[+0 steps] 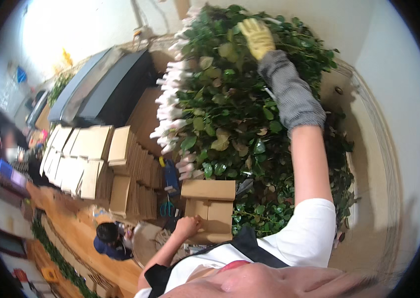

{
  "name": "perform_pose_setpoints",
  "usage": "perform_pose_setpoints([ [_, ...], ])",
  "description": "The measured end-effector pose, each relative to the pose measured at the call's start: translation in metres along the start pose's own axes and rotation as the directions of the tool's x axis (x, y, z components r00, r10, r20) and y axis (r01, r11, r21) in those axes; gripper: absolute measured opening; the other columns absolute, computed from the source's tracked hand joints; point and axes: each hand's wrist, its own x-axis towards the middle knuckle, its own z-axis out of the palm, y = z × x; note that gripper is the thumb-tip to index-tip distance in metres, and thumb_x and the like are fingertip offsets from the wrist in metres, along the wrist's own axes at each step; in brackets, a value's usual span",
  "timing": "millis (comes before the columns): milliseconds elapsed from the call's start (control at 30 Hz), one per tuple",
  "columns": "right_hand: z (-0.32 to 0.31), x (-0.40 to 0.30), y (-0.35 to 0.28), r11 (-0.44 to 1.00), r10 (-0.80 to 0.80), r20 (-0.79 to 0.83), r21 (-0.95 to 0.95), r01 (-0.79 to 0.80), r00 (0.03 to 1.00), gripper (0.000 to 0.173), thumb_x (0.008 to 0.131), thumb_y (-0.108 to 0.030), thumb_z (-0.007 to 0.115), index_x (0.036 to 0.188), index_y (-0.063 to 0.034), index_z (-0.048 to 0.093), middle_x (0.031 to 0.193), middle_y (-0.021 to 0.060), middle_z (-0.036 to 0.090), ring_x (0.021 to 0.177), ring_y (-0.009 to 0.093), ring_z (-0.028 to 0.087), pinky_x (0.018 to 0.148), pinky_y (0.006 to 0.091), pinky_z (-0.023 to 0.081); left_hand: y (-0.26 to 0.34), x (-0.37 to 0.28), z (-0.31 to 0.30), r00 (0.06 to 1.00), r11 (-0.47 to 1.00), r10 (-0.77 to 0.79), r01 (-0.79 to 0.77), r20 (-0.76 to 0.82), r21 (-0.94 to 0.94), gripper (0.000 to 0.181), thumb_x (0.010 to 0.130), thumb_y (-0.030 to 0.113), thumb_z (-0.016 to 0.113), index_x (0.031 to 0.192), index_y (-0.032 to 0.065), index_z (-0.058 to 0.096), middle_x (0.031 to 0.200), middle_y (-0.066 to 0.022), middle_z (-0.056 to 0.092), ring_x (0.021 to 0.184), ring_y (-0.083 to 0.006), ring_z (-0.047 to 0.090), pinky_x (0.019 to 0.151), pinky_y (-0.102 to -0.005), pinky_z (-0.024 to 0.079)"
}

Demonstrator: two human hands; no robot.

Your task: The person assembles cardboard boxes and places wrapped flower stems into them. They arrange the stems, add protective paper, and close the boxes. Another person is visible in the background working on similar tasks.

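Observation:
My right hand [257, 37], in a yellow glove with a grey knit sleeve above it, reaches over the top of a high stack of leafy green stems [228, 108]. Its fingers are spread on or just above the leaves; contact is unclear. White, sleeve-like wrapped ends [170, 108] line the stack's left side. My bare left hand [189, 226] is curled at the left edge of an open cardboard box [221, 216], with nothing visible in it. Teal-handled scissors [166, 208] and a blue tool with a yellow part [170, 177] are left of the box.
Stacks of flat cardboard [135, 178] rise at the left, before a large dark grey object [116, 85]. A person [110, 238] in dark blue is at lower left, another person [21, 154] farther back. A white wall [400, 74] bounds the right side.

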Motion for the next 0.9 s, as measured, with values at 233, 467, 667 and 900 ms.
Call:
perform_pose_setpoints([
  [233,-0.050,0.029,-0.022,0.877,0.176,0.336,0.374,-0.303,0.925,0.020,0.090,-0.008,0.060,0.109,-0.0063,0.064,0.096,0.0171,0.071,0.092,0.032,0.068,0.098,0.0428,0.049,0.001,-0.007,-0.003,0.998,0.999,0.014,-0.016,-0.057,-0.027,0.023,0.088,0.032,0.057,0.093,0.0134,0.070,0.073,-0.0155,0.069,0.069,-0.0343,0.069,0.060,-0.0462,0.056],
  [467,-0.059,-0.012,0.026,0.977,0.115,-0.136,0.192,-0.088,0.984,0.019,0.091,-0.015,0.051,0.098,-0.0083,0.067,0.095,0.0173,0.071,0.088,0.033,0.067,0.089,0.0403,0.050,-0.002,-0.004,0.007,0.990,0.998,0.062,-0.063,-0.127,-0.003,0.024,0.086,0.030,0.058,0.085,0.0102,0.071,0.070,-0.0163,0.068,0.065,-0.0348,0.069,0.060,-0.0464,0.056],
  [667,-0.121,-0.014,0.067,0.768,0.434,0.553,0.186,-0.613,0.711,0.047,0.091,-0.031,0.058,0.134,-0.0131,0.055,0.131,0.0145,0.061,0.122,0.028,0.057,0.106,0.0378,0.043,0.000,-0.001,0.003,0.994,0.998,0.050,-0.052,-0.096,-0.018,0.024,0.085,0.028,0.057,0.080,0.0086,0.070,0.076,-0.0160,0.070,0.071,-0.0331,0.071,0.061,-0.0454,0.056],
  [900,-0.086,-0.029,0.047,0.661,0.027,0.040,0.749,-0.048,0.999,0.037,0.097,-0.031,0.052,0.122,-0.0051,0.061,0.103,0.0150,0.068,0.094,0.030,0.062,0.086,0.0408,0.049,-0.005,-0.010,0.004,0.988,0.998,0.032,-0.040,-0.148,-0.054,0.022,0.080,0.026,0.060,0.074,0.0104,0.073,0.076,-0.0133,0.071,0.072,-0.0289,0.071,0.060,-0.0418,0.056],
])
